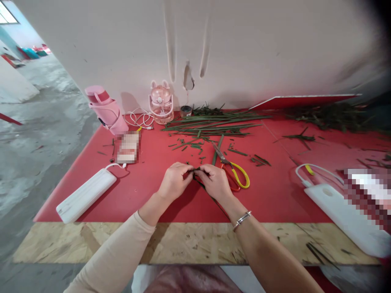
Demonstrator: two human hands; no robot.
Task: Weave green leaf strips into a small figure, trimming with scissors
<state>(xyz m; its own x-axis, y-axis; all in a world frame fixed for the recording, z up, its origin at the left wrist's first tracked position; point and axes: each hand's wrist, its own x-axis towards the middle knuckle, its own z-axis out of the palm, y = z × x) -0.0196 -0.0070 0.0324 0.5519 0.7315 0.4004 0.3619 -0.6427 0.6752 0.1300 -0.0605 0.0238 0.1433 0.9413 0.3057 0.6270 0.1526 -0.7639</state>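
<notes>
My left hand (174,181) and my right hand (217,182) meet above the middle of the red table top. Both are closed, thumbs against fingers, pinching a thin dark green leaf strip (200,184) between them. One end of the strip trails down under my right wrist; the part in the fingertips is mostly hidden. Just right of my right hand lie scissors (244,179) with yellow and red handles, blades pointing away from me, beside a wider green strip (217,151). Short cut pieces (195,145) are scattered beyond my hands.
Long green strips (214,122) are piled at the back near a small tin (185,110). Pink bottle (105,112), clear pink cup (161,106) and white cable (139,118) stand or lie back left. White power banks (87,195) flank both sides. Bare board (195,242) edges the front.
</notes>
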